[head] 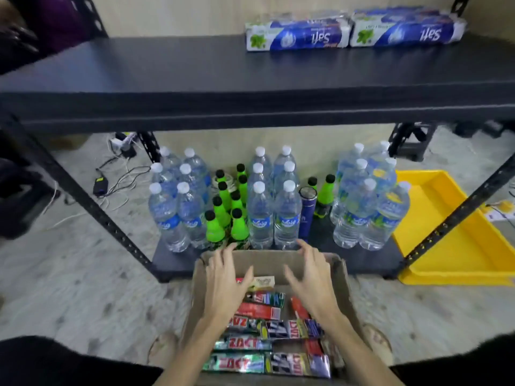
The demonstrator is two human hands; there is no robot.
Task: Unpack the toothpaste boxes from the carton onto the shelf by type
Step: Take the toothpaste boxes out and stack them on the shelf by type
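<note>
Toothpaste boxes (267,344) fill the carton (338,271); both hands, left (225,285) and right (312,280), hover spread and empty.

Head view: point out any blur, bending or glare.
Head view: both hands, left hand and right hand, look motion-smeared over the carton; the shelf front edge bows from wide-angle distortion; the foil toothpaste boxes catch soft glare.

Both hands hover spread over the carton (267,260) of toothpaste boxes (267,341): left hand (225,285) and right hand (312,280), empty, near its far edge; blue packs (354,30) sit on the shelf's (167,79) right rear corner.
</note>
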